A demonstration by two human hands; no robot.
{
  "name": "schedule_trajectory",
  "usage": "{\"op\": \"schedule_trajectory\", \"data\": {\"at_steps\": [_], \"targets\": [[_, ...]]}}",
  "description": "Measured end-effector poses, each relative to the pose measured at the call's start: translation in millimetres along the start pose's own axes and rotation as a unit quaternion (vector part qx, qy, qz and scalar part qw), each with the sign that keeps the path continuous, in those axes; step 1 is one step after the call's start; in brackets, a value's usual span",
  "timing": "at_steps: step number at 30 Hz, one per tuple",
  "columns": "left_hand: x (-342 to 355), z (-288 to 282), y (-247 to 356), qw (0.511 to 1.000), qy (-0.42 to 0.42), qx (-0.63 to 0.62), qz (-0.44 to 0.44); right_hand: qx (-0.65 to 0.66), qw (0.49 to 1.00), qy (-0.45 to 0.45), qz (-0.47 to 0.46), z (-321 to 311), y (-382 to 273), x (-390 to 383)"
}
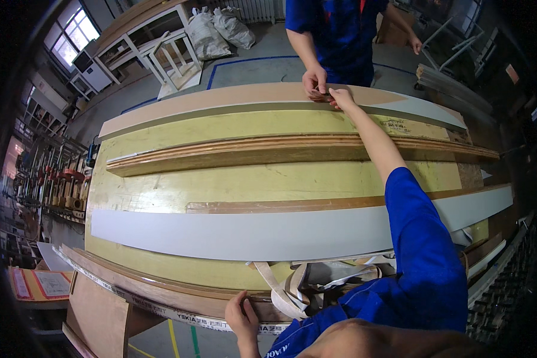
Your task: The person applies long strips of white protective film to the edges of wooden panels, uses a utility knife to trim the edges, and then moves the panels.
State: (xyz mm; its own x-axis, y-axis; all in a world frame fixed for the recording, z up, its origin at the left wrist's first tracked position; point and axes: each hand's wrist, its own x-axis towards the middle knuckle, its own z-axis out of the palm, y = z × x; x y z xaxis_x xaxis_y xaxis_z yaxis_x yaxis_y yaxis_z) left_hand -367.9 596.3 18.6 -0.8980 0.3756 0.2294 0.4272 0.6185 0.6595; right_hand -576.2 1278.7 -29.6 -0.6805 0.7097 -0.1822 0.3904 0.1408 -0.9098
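My right arm stretches across the worktable, and my right hand is closed at the far side, its fingertips on small reddish-brown pieces. A co-worker's hand grips the same pieces from the other side; their exact kind is too small to tell. Below both hands lies a long beige panel. My left hand is near the table's front edge with loosely bent fingers, nothing visible in it. Beside it, crumpled grey-white cloth and straps lie in front of my body.
A stack of long wooden strips crosses the yellowish tabletop. Nearer lies a long white panel with a brown strip behind it. The co-worker stands opposite. White sacks and a clamp rack are farther off.
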Motion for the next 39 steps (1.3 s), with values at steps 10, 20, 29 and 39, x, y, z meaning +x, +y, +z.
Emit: {"op": "schedule_trajectory", "data": {"at_steps": [10,20,29,39], "targets": [[14.1,-3.1,4.8,0.999,0.003,0.030,0.031,0.448,0.875,-0.085,0.162,-25.1,14.8,-19.7],[6.7,-11.6,9.4,0.991,0.073,-0.112,0.013,0.372,0.891,-0.214,0.149,-17.5,-13.2,-272.7],[43.0,-54.7,37.6,0.939,0.086,-0.329,-0.053,0.247,0.912,-0.324,0.055,167.2,-76.1,-479.6],[3.2,-90.9,36.8,0.966,0.202,-0.153,-0.041,0.240,0.894,-0.369,-0.079,179.2,-109.2,-534.7]]}}
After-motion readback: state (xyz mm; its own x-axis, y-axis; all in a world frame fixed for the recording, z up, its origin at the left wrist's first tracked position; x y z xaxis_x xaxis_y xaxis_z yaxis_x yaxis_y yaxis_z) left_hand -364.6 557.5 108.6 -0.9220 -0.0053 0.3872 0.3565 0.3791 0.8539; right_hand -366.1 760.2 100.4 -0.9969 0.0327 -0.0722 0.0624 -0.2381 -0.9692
